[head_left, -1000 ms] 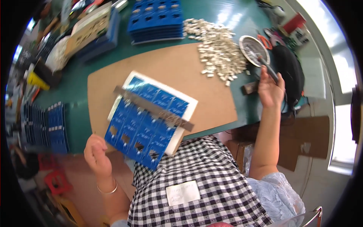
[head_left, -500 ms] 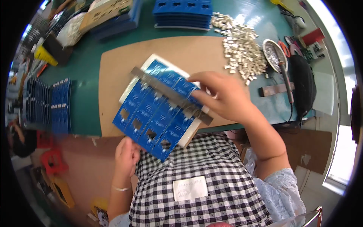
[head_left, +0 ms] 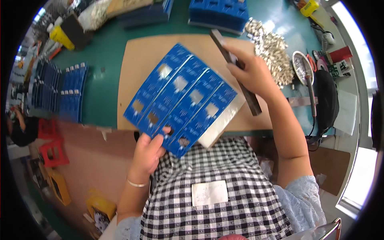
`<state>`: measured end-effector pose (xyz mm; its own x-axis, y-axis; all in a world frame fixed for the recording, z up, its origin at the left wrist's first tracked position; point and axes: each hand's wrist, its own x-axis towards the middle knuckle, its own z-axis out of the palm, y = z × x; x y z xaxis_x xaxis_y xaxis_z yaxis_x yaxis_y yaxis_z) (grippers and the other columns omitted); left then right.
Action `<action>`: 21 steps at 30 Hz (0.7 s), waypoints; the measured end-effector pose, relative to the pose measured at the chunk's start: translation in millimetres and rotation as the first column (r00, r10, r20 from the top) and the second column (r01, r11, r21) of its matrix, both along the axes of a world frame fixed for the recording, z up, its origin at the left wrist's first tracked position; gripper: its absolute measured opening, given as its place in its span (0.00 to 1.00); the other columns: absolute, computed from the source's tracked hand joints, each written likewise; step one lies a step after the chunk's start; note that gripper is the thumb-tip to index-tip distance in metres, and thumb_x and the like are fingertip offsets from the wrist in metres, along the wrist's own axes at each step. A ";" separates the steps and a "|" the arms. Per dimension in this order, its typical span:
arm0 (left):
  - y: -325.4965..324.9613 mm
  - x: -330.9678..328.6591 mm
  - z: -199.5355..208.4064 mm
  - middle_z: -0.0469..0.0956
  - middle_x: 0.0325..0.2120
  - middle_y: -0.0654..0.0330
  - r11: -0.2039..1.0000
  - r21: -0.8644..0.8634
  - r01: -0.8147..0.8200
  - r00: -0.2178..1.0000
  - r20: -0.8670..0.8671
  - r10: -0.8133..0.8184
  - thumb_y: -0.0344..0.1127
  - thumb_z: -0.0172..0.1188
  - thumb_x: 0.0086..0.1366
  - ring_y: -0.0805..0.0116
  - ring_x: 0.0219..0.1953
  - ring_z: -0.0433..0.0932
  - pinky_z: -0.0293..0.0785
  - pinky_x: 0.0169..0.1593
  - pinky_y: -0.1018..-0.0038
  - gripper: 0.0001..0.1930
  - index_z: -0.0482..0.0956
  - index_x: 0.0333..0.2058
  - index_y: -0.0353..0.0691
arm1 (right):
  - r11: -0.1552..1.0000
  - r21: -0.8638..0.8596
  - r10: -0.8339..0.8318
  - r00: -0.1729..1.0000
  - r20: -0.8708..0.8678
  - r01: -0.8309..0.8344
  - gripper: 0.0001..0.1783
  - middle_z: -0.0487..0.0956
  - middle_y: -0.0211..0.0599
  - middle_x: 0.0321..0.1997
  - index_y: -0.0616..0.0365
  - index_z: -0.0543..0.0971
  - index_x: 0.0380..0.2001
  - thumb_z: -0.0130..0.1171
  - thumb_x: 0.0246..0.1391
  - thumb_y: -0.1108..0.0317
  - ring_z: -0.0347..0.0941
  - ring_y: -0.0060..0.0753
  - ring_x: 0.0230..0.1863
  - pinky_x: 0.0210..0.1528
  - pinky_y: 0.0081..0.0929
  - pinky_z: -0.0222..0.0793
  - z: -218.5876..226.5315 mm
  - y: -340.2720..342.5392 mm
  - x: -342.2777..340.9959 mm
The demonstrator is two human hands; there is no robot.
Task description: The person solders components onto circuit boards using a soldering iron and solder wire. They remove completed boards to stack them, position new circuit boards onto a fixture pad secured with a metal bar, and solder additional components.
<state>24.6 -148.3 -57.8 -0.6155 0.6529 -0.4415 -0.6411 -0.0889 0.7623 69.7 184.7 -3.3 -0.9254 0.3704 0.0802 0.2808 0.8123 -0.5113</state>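
My left hand (head_left: 149,154) grips the near corner of a blue circuit board panel (head_left: 168,107), thumb on top. The panel has several square cutouts and lies tilted over a white slab (head_left: 219,127), whose right edge sticks out from beneath. Part of the panel overhangs the table's front edge above my checked apron. My right hand (head_left: 256,74) is closed around a long dark metal bar (head_left: 250,101), to the right of the panel and apart from it. What lies under the panel is mostly hidden.
Brown cardboard (head_left: 134,64) covers the middle of the green table. Small silvery parts (head_left: 276,60) lie heaped at right, near a soldering iron (head_left: 311,96), a round dish (head_left: 297,63) and a black pouch (head_left: 326,100). Blue boards stand stacked behind (head_left: 218,18) and in rows at left (head_left: 73,94).
The metal bar has come off the panel and moved right and away with my right hand. My left hand now reaches over the panel's near edge. The view has shifted slightly.
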 end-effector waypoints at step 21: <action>-19.7 -26.7 -0.7 0.77 0.34 0.63 0.986 0.167 0.024 0.995 -0.104 -0.007 0.39 0.59 0.63 0.81 0.15 0.60 0.54 0.21 0.82 0.12 0.76 0.39 0.38 | 0.977 0.203 0.051 0.996 0.069 -0.065 0.27 0.79 0.42 0.26 0.47 0.72 0.55 0.58 0.51 0.57 0.76 0.47 0.24 0.30 0.39 0.72 -19.6 1.4 38.6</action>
<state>-2.1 -168.0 -58.5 -0.6411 0.7222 -0.2597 -0.5625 -0.2119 0.7992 108.3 186.1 -22.9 -0.9504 0.2977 0.0897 0.2564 0.9137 -0.3154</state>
